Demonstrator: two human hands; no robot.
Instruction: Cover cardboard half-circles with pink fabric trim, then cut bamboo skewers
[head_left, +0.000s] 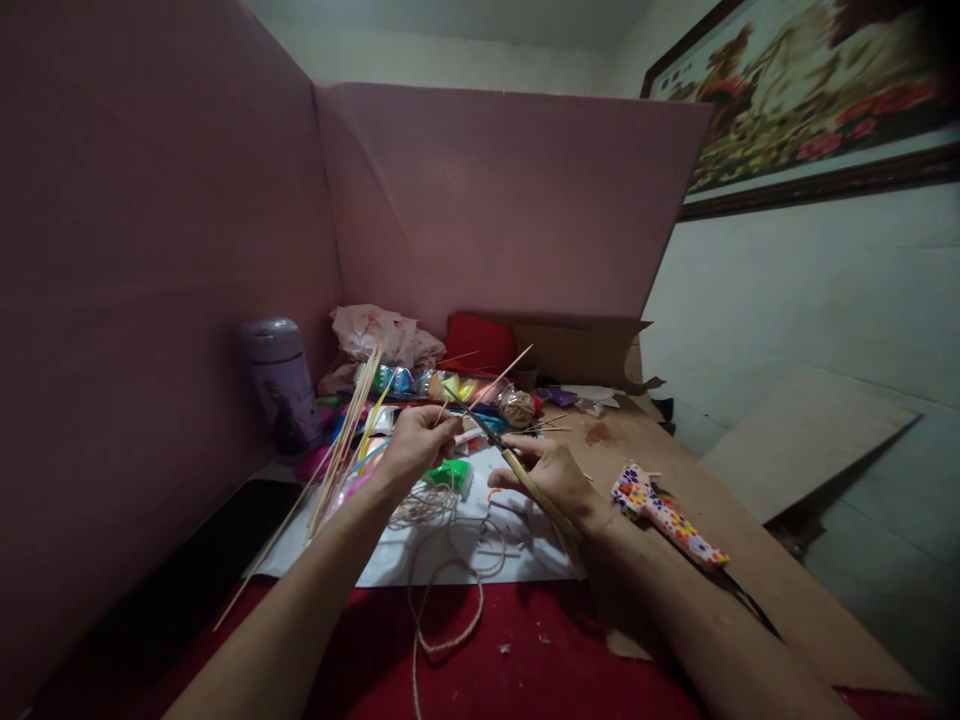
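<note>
My left hand (420,440) is closed around a thin wooden skewer (501,376) that points up and to the right. My right hand (551,478) grips a knife with a pale wooden handle (525,480); its dark blade (474,418) reaches toward the skewer near my left fingers. Both hands hover over a white sheet (465,555). Jute twine (442,600) trails from below my left hand onto the red cloth (525,660).
A bundle of skewers (341,445) leans at the left beside a purple flask (281,385). Colourful packets, a twine ball (517,408) and a red box (480,345) lie behind. A floral-patterned tool (667,515) rests on brown cardboard (750,580). Pink boards wall the left and back.
</note>
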